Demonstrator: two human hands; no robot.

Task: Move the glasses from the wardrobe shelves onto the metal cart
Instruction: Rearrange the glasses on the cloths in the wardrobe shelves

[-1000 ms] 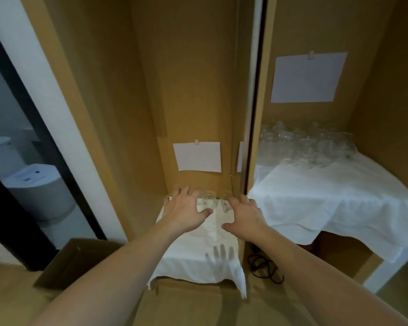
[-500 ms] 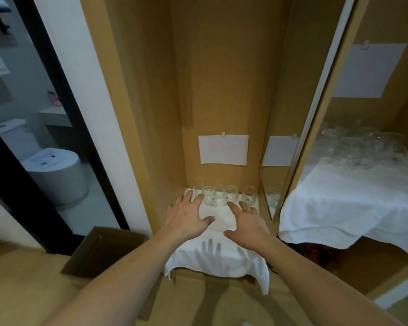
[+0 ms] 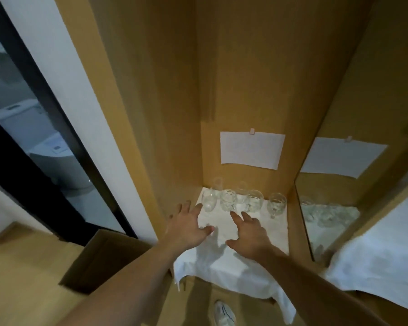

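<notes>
On the wardrobe shelf's white cloth [image 3: 224, 252], stemmed glasses [image 3: 229, 200] are approached by left hand [image 3: 189, 228] and right hand [image 3: 250, 232], fingers spread, nothing grasped (bowls should be cupped singly; neighbours stand close).

back-row glasses [image 3: 242, 187] blurred behind front row, shoe [image 3: 224, 314] cut off below

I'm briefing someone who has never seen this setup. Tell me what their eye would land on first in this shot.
First, the two bare hands: the left hand and right hand reach forward, fingers spread, over the white cloth on the low wardrobe shelf. Just beyond the fingertips stands a row of clear glasses near the back wall, none held yet. Above them a blank sheet of paper is fixed to the brown back panel.
</notes>
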